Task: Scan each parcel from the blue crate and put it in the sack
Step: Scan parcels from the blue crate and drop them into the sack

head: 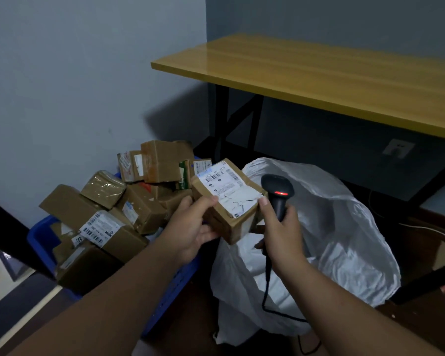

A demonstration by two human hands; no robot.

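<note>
Yellow wooden tabletop (319, 73) on black metal legs (221, 119), set in the corner against grey-blue walls (75, 73). White wall socket (398, 148) below the tabletop, on the wall behind. Dark shadow of the table cast on the left wall beside the legs. Black diagonal bar (8, 227) crossing the lower left, with pale floor (0, 273) and a dark framed edge beneath. Brown floor (421, 325) at lower right, speckled with small pale marks. Another black bar (427, 281) slanting across the lower right corner. Thin pale cable (432, 229) trailing over the floor under the table.
</note>
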